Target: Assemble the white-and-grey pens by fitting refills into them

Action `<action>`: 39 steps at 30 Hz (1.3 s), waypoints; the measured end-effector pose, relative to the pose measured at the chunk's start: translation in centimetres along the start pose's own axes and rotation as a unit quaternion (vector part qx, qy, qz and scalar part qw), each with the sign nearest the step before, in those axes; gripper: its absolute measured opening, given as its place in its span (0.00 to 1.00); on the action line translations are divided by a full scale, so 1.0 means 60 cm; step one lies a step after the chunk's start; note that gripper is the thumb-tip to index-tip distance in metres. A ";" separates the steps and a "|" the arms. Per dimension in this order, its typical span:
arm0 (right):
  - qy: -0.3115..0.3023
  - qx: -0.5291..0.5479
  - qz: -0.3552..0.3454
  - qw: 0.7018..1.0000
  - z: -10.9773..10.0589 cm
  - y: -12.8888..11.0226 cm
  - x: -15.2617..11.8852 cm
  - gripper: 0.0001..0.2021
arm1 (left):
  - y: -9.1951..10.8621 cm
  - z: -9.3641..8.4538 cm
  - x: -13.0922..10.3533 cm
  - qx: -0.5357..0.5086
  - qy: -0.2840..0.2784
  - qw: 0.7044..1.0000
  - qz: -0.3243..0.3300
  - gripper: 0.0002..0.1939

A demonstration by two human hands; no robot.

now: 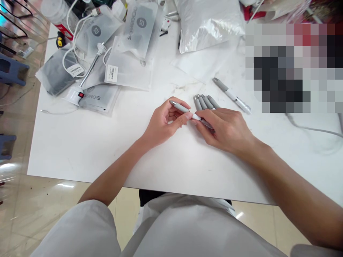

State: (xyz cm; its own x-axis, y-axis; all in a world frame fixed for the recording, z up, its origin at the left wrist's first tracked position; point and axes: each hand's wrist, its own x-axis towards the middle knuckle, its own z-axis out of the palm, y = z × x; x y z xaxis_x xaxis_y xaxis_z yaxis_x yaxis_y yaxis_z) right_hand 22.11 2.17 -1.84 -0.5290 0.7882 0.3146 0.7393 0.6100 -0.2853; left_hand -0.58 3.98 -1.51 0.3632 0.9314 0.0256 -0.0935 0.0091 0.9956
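Observation:
A grey and white pen (180,106) is held between both hands above the white table, tilted with its tip toward the upper left. My left hand (169,119) is closed on its grey grip part, thumb and fingers pinching it. Around the pen's rear part, the thumb and fingers of my right hand (225,126) are closed. Just beyond the right hand lie several grey-tipped pens (205,101) side by side, their rear ends hidden by that hand. Another pen (232,95), grey and white with a clear-looking end, lies apart from them, farther right.
Packaged pouches (131,64) cover the table's (88,153) left back, with a white cable and a small gooseneck lamp (92,69) among them. A large shiny white bag (210,23) stands at the back. A grey cable (313,128) runs along the right; a pixelated patch hides the right rear.

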 end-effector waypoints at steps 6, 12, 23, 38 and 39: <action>-0.010 0.013 0.009 1.000 0.002 0.003 -0.002 0.19 | 0.003 -0.001 0.003 -0.011 0.006 1.000 -0.018 0.16; -0.006 0.008 0.006 1.000 0.001 0.001 -0.001 0.18 | 0.002 0.000 0.003 -0.016 0.010 1.000 -0.015 0.17; -0.009 0.029 0.026 0.999 0.006 0.004 -0.006 0.20 | -0.002 -0.004 0.000 -0.010 -0.006 1.000 0.010 0.16; 0.024 0.007 0.032 0.999 0.005 0.002 -0.005 0.15 | -0.001 0.000 0.003 -0.012 0.007 1.000 -0.008 0.17; 0.022 0.006 0.031 0.999 0.006 0.003 -0.005 0.15 | -0.002 0.000 0.003 -0.010 0.005 1.000 -0.010 0.17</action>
State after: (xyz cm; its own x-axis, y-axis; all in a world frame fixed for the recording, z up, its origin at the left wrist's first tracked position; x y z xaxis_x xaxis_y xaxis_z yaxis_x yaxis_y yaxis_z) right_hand 22.25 2.04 -2.29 -0.4621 0.8207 0.3359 0.7650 0.5605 -0.3171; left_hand -0.54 4.13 -1.61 0.3564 0.9343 0.0040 -0.1050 0.0358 0.9938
